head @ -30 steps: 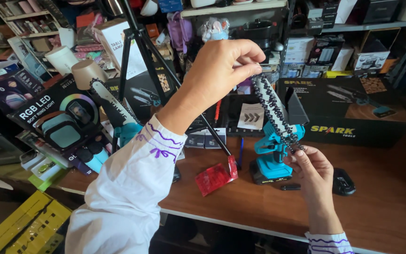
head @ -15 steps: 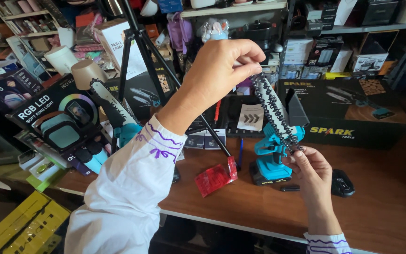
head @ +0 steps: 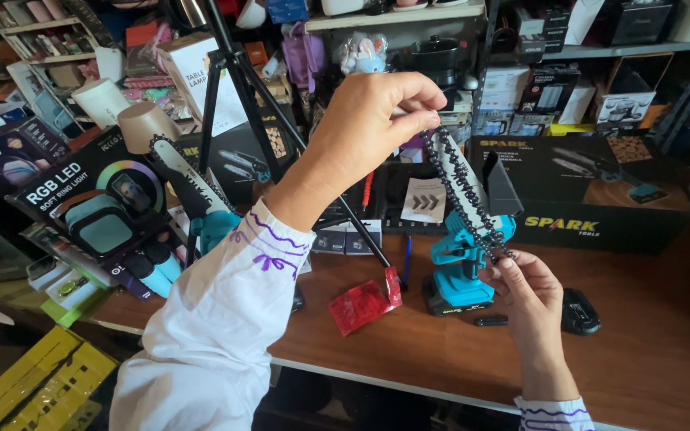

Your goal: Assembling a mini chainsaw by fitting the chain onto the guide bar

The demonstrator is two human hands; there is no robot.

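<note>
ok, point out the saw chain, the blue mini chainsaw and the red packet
saw chain [head: 461, 187], head view, middle of the stretched loop between the hands
blue mini chainsaw [head: 458, 271], head view, on its blue body
red packet [head: 361, 305], head view, centre of the packet lying on the table

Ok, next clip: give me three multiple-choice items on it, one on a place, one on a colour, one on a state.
1. Where does the saw stand?
A. on the table
B. on a shelf
C. on the floor

2. What colour is the saw's body?
A. orange
B. blue
C. yellow

3. How is the chain held?
A. coiled in one palm
B. lying loose on the table
C. stretched between both hands

Key: 1 A, its base rests on the brown tabletop. 2 B, its housing is bright blue. 3 C, the left hand pinches its top end and the right hand its bottom end, in front of the saw.
</note>
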